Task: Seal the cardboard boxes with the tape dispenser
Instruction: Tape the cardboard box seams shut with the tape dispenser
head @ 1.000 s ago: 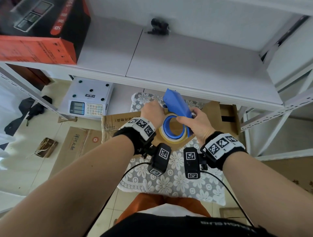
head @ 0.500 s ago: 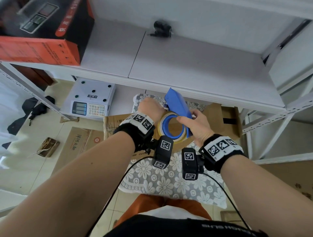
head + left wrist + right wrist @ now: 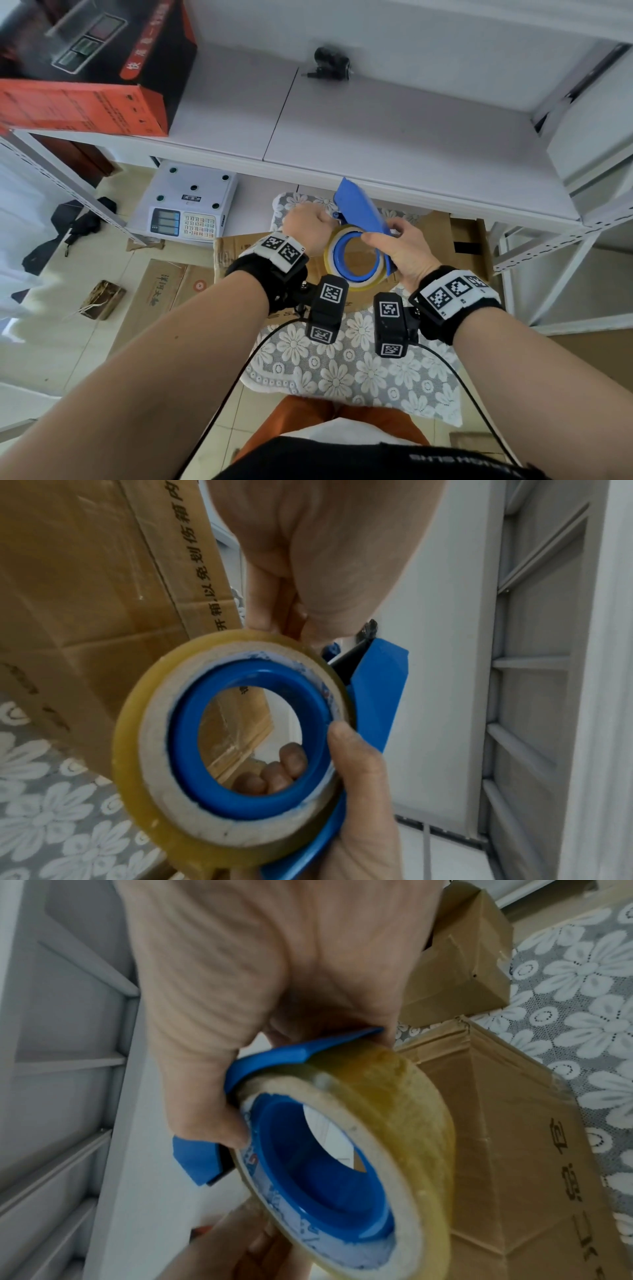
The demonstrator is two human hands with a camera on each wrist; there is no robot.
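Note:
A blue tape dispenser (image 3: 359,210) with a roll of yellowish clear tape (image 3: 352,263) is held above a brown cardboard box (image 3: 436,233) on the lace-covered table. My right hand (image 3: 397,245) grips the dispenser, thumb on the roll's blue core and fingers behind it. My left hand (image 3: 306,228) pinches at the tape on the roll's top edge, near the dispenser's front. In the left wrist view the left hand (image 3: 294,623) pinches just above the roll (image 3: 232,750). In the right wrist view my right hand (image 3: 240,1096) wraps the dispenser (image 3: 274,1056) over the box (image 3: 514,1150).
A smaller cardboard box (image 3: 469,240) stands right of the big one. A white shelf board (image 3: 376,144) juts out just above the hands, carrying an orange-black carton (image 3: 85,68). An electronic scale (image 3: 188,205) sits at left, and flattened cartons (image 3: 161,294) lie on the floor.
Little differs: both hands keep their hold and the dispenser stays at about the same spot over the box.

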